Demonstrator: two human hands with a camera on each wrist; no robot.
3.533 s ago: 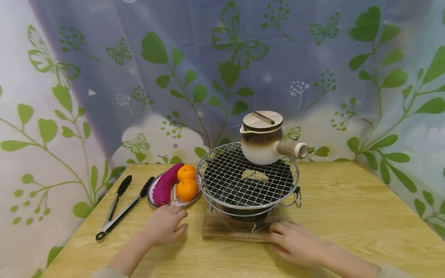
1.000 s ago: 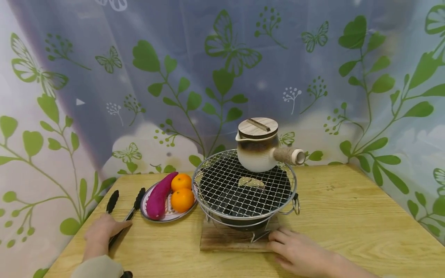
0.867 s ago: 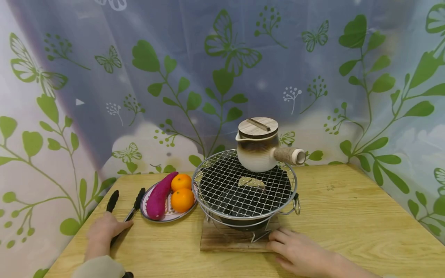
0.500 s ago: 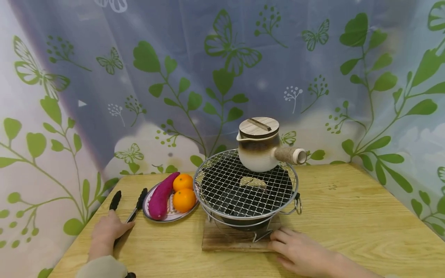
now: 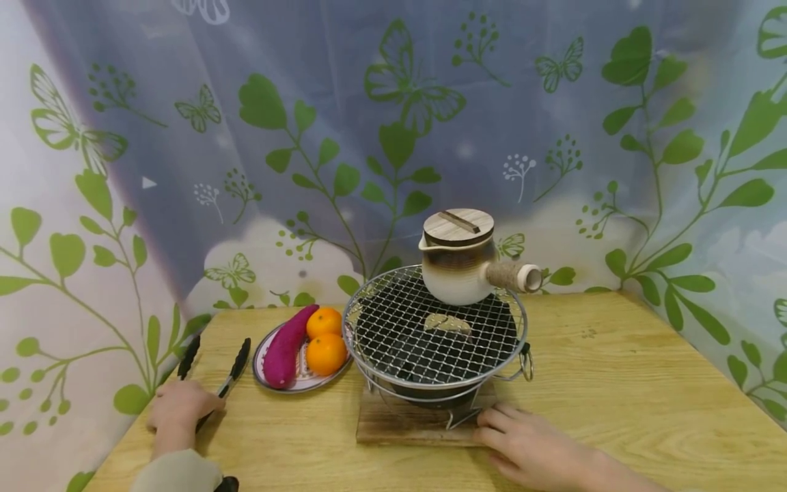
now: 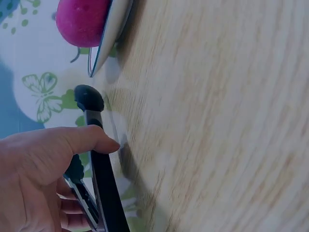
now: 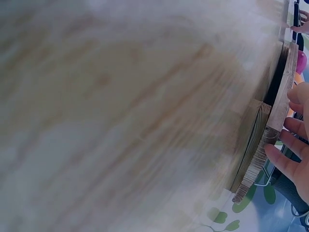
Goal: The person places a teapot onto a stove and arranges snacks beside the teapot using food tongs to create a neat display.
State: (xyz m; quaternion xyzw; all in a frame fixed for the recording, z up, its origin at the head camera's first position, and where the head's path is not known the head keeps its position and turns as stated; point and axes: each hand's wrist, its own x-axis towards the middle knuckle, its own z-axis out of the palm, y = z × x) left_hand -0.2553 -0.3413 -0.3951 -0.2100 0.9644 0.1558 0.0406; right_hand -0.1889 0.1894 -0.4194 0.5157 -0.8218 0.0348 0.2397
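We've got the tongs [image 5: 240, 359], left of the plate [image 5: 301, 382], our left grip [image 5: 181, 408] clamped round them; right grip [image 5: 522, 441] touches the board [image 5: 399, 430], fingers loose. Lifting food looks undone: tips empty.

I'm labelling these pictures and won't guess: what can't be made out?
Head: middle of the tongs, covered by the left hand.
Head: inside of the pot, under its wooden lid.
Head: what the pale thing is, under the grill mesh.
Right wrist: rest of the right hand, past the right edge.
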